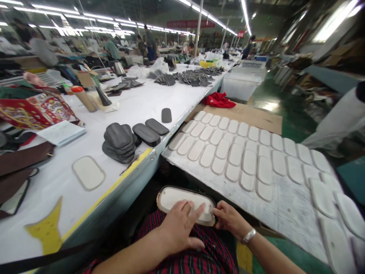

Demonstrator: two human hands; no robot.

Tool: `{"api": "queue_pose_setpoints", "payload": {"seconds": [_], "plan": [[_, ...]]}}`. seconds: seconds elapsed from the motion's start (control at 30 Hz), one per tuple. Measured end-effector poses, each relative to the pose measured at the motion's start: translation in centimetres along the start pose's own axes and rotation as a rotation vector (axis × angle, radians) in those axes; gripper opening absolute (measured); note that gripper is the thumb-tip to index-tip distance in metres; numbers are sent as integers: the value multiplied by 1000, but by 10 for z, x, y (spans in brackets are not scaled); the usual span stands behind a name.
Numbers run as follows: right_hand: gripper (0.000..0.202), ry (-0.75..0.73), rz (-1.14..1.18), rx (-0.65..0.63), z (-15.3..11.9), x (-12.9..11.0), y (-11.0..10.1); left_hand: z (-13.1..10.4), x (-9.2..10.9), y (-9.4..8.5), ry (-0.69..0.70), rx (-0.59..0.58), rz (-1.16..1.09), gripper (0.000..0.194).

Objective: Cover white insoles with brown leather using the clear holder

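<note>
An oblong panel with rounded ends (168,196), white-faced with a dark rim, rests over my lap. My left hand (181,224) lies across its white face with the fingers spread. At the panel's right end, my right hand (229,219) pinches the edge between thumb and fingers. A similar flat white oval piece (89,173) lies on the white table to the left. Farther along that table is a pile of dark grey oval pieces (118,142), beside a smaller dark stack (146,134) and one single dark piece (166,115).
To my right, a low board (288,205) bears rows of white oval pieces (249,161), some overlapping. A red cloth (218,100) lies beyond them. The white table's yellow-taped edge (108,190) runs close on my left. Several people are in the background.
</note>
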State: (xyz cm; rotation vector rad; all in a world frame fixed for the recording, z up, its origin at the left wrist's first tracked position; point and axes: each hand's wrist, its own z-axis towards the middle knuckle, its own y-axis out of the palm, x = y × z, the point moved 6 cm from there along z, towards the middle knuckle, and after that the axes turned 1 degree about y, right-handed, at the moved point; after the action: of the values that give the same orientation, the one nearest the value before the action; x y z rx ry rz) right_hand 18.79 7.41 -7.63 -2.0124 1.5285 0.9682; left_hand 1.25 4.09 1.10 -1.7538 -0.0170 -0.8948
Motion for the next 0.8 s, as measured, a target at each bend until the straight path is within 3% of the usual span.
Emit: {"api": "queue_pose_setpoints", "payload": {"seconds": [0.07, 0.13, 0.2, 0.3, 0.47, 0.6, 0.8], "plan": [[41, -3, 43, -9, 1, 2, 1, -19, -26, -21, -42, 191, -323, 61], [41, -11, 76, -22, 0, 3, 3, -45, -74, -37, -253, 522, -688, 32], [40, -17, 98, -32, 0, 3, 5, -68, -124, -30, -501, 766, -1096, 26], [40, -3, 104, -40, -1, 2, 5, -66, -160, -2, -612, 653, -1423, 31], [39, 59, 117, -68, 1, 5, 2, -41, -167, 21, -535, 371, -1490, 40], [37, 79, 168, -74, 2, 7, 2, -33, -169, 16, -500, 220, -1439, 38], [36, -97, -59, 120, -2, -5, 6, -27, -168, -13, -461, -33, -963, 35]]}}
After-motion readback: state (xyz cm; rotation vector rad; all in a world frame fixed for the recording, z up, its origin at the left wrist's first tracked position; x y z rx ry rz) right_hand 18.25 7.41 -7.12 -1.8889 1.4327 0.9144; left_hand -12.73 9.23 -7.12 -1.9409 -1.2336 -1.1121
